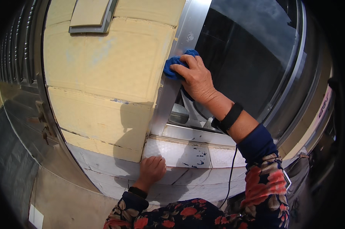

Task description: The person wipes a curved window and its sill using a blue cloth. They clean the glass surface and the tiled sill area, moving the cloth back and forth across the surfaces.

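A bunched blue cloth [173, 68] is gripped in my right hand [196, 77]. I hold it against the silver metal window frame [168, 100], beside the dark glass pane [244, 63]. Lower down, my left hand [153, 169] rests with curled fingers at the front edge of the white tiled windowsill [172, 150]. No object shows in that hand, though its palm side is hidden. Dark flakes or marks [199, 156] are scattered over the sill tiles.
Yellow wall tiles [103, 65] lie left of the frame, with a box-like fixture [89, 14] above. Farther left stands a metal door [26, 111] with a key [45, 138] in its lock. A black cord [232, 174] hangs below my right arm.
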A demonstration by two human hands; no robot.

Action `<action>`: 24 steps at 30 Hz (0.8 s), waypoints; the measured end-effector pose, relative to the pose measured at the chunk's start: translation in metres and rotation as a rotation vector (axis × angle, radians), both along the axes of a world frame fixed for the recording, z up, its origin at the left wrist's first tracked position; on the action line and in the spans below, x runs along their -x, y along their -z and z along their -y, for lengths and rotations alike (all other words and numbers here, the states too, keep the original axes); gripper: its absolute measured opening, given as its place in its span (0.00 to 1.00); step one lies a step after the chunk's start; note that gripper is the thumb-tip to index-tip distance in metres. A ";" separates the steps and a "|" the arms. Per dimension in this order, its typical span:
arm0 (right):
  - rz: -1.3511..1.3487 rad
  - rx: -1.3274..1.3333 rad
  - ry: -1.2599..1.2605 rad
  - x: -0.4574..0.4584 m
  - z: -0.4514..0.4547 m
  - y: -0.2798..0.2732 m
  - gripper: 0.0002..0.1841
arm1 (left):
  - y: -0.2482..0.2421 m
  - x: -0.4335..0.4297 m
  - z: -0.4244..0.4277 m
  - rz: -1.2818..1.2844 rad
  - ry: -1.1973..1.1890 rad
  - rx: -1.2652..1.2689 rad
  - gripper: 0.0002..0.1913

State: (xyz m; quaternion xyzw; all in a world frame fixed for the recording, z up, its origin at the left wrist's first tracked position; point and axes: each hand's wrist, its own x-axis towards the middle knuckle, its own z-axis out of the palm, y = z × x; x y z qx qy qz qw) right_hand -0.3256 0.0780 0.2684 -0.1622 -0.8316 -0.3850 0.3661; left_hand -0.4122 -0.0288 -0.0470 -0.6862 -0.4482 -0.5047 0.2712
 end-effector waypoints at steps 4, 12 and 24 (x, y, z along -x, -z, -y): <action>-0.139 -0.030 0.023 0.001 -0.008 -0.020 0.24 | 0.002 -0.001 0.000 0.027 0.017 0.013 0.09; -0.080 -0.001 0.005 0.001 -0.014 0.056 0.24 | 0.005 -0.001 -0.002 0.035 0.007 0.024 0.08; 0.193 0.390 0.095 -0.004 0.014 0.170 0.12 | 0.004 0.003 -0.001 0.020 0.031 0.029 0.10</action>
